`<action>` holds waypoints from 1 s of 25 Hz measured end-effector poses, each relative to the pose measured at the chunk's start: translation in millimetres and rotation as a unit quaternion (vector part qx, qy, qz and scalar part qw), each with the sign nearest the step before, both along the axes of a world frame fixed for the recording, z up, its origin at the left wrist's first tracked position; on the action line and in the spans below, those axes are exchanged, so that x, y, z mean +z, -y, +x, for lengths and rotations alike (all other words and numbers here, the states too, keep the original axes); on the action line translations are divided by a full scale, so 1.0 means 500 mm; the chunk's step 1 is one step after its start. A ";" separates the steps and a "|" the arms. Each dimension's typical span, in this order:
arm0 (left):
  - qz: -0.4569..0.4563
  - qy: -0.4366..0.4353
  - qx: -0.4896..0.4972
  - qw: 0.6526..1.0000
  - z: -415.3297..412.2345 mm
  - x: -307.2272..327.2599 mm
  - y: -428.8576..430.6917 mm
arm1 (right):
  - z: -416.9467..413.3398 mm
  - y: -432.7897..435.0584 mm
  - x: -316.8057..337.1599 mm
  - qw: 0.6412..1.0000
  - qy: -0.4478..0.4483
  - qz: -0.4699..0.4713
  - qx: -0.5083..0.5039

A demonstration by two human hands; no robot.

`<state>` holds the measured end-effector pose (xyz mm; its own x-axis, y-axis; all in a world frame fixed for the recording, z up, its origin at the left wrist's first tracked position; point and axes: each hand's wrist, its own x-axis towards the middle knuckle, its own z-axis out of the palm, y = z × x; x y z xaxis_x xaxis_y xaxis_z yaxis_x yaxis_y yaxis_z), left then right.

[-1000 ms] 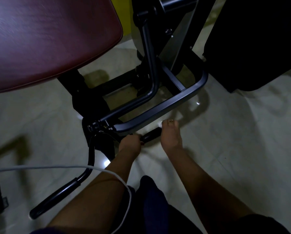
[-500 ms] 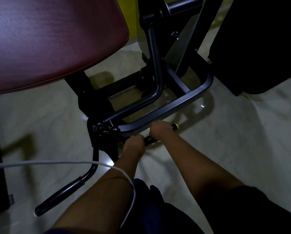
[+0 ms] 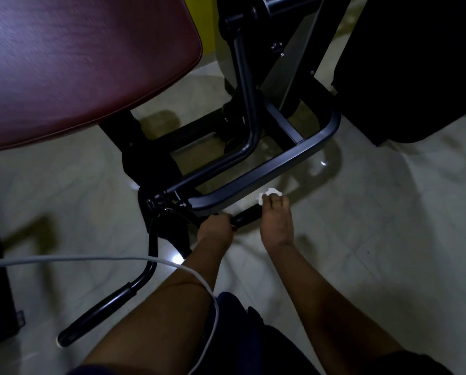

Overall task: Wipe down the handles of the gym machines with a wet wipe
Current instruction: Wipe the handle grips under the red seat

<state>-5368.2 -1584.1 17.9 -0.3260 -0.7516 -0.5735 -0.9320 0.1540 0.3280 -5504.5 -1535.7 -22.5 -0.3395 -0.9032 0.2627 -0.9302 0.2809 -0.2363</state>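
A short black foam handle sticks out low on the gym machine, just in front of its dark metal base frame. My left hand grips the inner end of that handle. My right hand wraps the handle's outer end, with a crumpled white wet wipe bunched under its fingertips. A second, longer black handle hangs on a curved bar at lower left, untouched.
A maroon padded seat overhangs the upper left. A black padded block fills the upper right. A white cable crosses my left forearm. Glossy pale tile floor spreads to the right.
My right hand has slid back outward along the short handle to its tip, and the white wipe now shows at the fingertips. My left hand has kept its grip.
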 end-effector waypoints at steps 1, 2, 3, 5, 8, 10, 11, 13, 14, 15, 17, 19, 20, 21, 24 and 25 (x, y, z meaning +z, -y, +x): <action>0.005 -0.006 0.006 1.000 0.001 0.001 -0.001 | 0.016 -0.010 -0.006 0.999 0.002 -0.013 0.044; 0.009 -0.014 0.011 1.000 0.001 -0.001 -0.001 | 0.027 -0.023 -0.013 0.993 -0.010 -0.028 0.111; 0.012 -0.018 0.016 1.000 0.002 -0.002 -0.002 | 0.032 -0.035 -0.015 0.985 -0.022 -0.040 0.164; 0.009 -0.007 0.005 1.000 0.002 -0.001 -0.002 | 0.016 -0.034 -0.009 0.987 -0.024 -0.046 0.149; 0.001 -0.002 -0.004 1.000 0.002 -0.004 0.005 | 0.001 -0.003 0.010 0.988 0.099 -0.061 -0.102; 0.003 -0.004 0.000 1.000 0.000 -0.006 0.006 | 0.027 0.014 0.029 0.938 0.235 -0.116 -0.228; 0.006 -0.003 0.002 1.000 0.000 -0.007 0.007 | 0.048 0.016 0.031 0.908 0.274 -0.150 -0.279; 0.009 -0.002 0.006 1.000 0.001 -0.011 0.008 | 0.082 0.013 0.016 0.837 0.346 -0.163 -0.391; 0.007 -0.002 0.006 1.000 0.000 -0.011 0.009 | 0.092 0.012 0.010 0.777 0.420 -0.129 -0.451; 0.004 -0.002 0.005 1.000 -0.001 -0.011 0.009 | 0.093 0.014 0.000 0.699 0.512 -0.097 -0.491; 0.001 -0.003 0.004 1.000 -0.001 -0.012 0.009 | 0.071 0.028 -0.017 0.544 0.684 -0.125 -0.470; 0.003 0.003 0.005 1.000 -0.003 -0.013 0.006 | 0.053 0.031 -0.020 0.433 0.798 -0.159 -0.389; -0.001 0.007 0.005 1.000 -0.003 -0.013 0.005 | 0.057 0.024 -0.012 0.411 0.832 -0.139 -0.344; -0.006 0.011 0.008 1.000 -0.002 -0.014 0.004 | 0.069 0.016 -0.011 0.406 0.855 -0.098 -0.308; -0.027 0.022 0.009 0.999 -0.003 -0.006 0.000 | 0.119 -0.003 -0.002 0.412 0.869 0.013 -0.273; -0.032 0.024 0.007 0.999 -0.003 -0.004 0.000 | 0.132 -0.007 0.003 0.414 0.862 0.024 -0.290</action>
<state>-5369.5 -1584.1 15.9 -0.2891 -0.7919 -0.5379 -0.9484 0.1606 0.2733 -5438.2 -1532.4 -21.0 -0.1477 -0.5278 -0.8364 0.8380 0.3823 -0.3893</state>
